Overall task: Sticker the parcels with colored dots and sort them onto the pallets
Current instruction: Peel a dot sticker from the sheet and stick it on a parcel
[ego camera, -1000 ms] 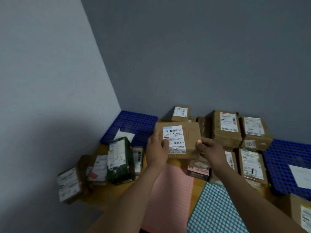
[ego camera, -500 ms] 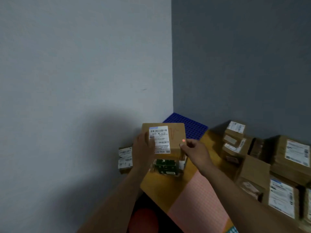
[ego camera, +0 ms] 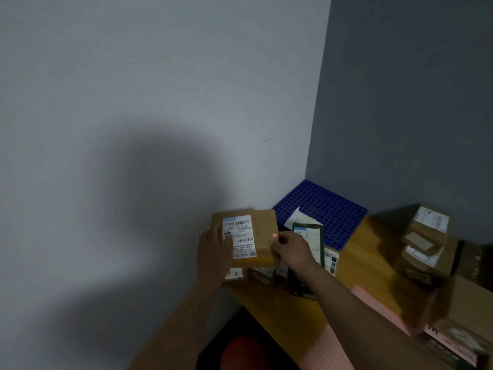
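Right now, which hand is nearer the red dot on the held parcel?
Right. The right hand grips the parcel beside the red dot; the left hand holds its opposite edge.

Dim overall. I read light coming from behind the camera: big soft shadow on the pale wall (ego camera: 106, 89). Boxes (ego camera: 458, 311) at right edge smeared by motion blur. Label (ego camera: 239, 236) on the held parcel (ego camera: 264, 224) fairly sharp.
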